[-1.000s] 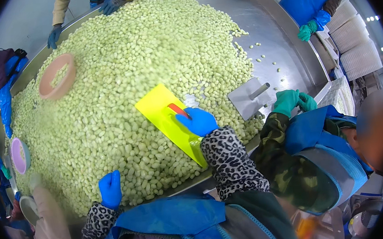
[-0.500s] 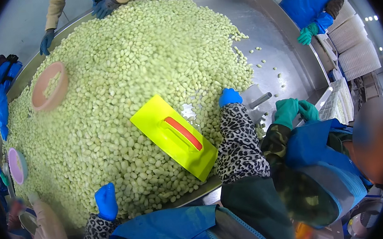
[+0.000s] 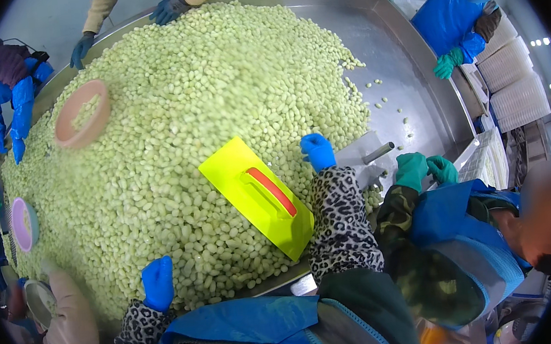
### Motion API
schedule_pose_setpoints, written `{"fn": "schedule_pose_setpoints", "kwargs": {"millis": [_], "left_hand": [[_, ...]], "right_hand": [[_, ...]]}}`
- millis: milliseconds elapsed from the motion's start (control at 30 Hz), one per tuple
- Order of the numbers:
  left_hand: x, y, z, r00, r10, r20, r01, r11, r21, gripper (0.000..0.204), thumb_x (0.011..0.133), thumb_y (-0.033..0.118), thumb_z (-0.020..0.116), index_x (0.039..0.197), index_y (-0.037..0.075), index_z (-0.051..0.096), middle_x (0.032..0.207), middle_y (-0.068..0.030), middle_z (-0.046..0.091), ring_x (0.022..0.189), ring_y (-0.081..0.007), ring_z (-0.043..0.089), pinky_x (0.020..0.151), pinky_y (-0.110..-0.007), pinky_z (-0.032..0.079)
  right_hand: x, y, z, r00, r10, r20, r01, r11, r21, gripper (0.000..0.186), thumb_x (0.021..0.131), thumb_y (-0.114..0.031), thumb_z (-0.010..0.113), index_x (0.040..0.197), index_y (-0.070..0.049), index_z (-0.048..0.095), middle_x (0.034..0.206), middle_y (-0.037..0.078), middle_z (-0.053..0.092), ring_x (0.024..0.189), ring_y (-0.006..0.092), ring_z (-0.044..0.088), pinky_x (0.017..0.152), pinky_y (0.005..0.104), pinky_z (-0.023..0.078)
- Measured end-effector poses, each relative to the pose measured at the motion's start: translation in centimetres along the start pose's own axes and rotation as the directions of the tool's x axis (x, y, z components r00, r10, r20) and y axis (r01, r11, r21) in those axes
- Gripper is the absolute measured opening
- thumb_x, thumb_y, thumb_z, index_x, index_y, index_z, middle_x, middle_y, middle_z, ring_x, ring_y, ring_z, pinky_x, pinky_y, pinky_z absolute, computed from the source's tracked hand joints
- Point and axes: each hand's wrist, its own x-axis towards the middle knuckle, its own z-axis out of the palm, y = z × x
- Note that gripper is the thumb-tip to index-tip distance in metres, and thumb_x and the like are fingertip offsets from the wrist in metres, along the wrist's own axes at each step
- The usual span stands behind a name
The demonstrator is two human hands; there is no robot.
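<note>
We note a steel bench (image 3: 415,102) heaped with pale green beans (image 3: 203,112); yellow scraper (image 3: 258,197) near right, pink bowl (image 3: 82,114) far left, bare metal right.

Yellow scraper lying on a heap of pale green beans

The yellow scraper (image 3: 258,197) is a flat rectangular board with a red handle (image 3: 273,191) running along its middle; it lies face-up and slantwise on the near slope of the bean heap (image 3: 184,114), its lower corner reaching towards the tray's near rim (no hand is on it). The beans are small, pale green and piled high, covering most of the steel tray (image 3: 406,86), thinning to scattered single beans on the bare metal at the right.
</note>
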Motion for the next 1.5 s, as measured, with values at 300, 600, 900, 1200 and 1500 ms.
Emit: {"fn": "schedule_pose_setpoints", "kwargs": {"millis": [300, 600, 900, 1200, 1500], "left_hand": [[-0.2, 1.7, -0.2, 0.999, -0.044, 0.028, 0.041, 0.996, 0.080, 0.039, 0.098, 0.020, 0.058, 0.065, 0.000, 0.050, 0.057, -0.0038, 0.045, 0.055, -0.0111, 0.039, 0.051, -0.032, 0.034], [0.2, 1.8, -0.4, 0.997, -0.017, 0.069, 0.008, 0.992, 0.125, 0.039, 0.098, 0.021, 0.057, 0.066, -0.001, 0.053, 0.059, -0.0058, 0.049, 0.056, -0.0117, 0.042, 0.052, -0.032, 0.036], [0.1, 0.7, -0.2, 0.997, -0.056, 0.052, 0.053, 0.997, 0.056, 0.039, 0.098, 0.021, 0.058, 0.065, -0.001, 0.051, 0.059, -0.0066, 0.047, 0.055, -0.0128, 0.041, 0.052, -0.032, 0.036], [0.3, 1.8, 0.2, 0.995, -0.037, 0.091, 0.032, 0.998, 0.059, 0.038, 0.097, 0.023, 0.059, 0.068, -0.001, 0.057, 0.057, -0.0068, 0.048, 0.054, -0.0133, 0.043, 0.052, -0.032, 0.037], [0.3, 1.5, 0.6, 0.994, 0.006, 0.113, -0.004, 1.000, -0.020, 0.041, 0.098, 0.026, 0.058, 0.069, -0.003, 0.058, 0.059, -0.0063, 0.049, 0.056, -0.0124, 0.044, 0.053, -0.031, 0.039]], "right_hand": [[7.2, -1.1, 3.5, 0.999, 0.053, -0.014, -0.054, 0.988, -0.146, 0.035, 0.085, -0.020, 0.067, 0.119, -0.013, 0.060, 0.098, 0.009, 0.066, 0.088, 0.0199, 0.065, 0.073, 0.0357, 0.056], [7.9, -0.1, 6.0, 0.986, -0.168, -0.020, 0.115, 0.754, -0.647, 0.028, 0.083, -0.026, 0.069, 0.108, -0.013, 0.067, 0.102, 0.015, 0.069, 0.095, 0.0325, 0.066, 0.082, 0.0405, 0.053], [2.1, -2.5, -0.1, 0.954, 0.277, 0.117, -0.299, 0.833, 0.465, 0.027, 0.085, -0.028, 0.067, 0.104, -0.009, 0.062, 0.078, 0.003, 0.059, 0.066, 0.0155, 0.057, 0.054, 0.0325, 0.048], [0.4, -6.9, 6.8, 0.956, 0.051, 0.289, -0.074, 0.995, 0.067, 0.022, 0.089, -0.020, 0.067, 0.106, -0.007, 0.066, 0.078, 0.002, 0.061, 0.061, 0.0107, 0.055, 0.050, 0.0268, 0.046], [-2.4, -14.2, 17.2, 0.769, -0.305, 0.562, 0.563, 0.739, -0.370, 0.029, 0.086, -0.031, 0.064, 0.109, -0.014, 0.066, 0.103, 0.012, 0.068, 0.094, 0.0301, 0.065, 0.082, 0.0394, 0.052]]}}
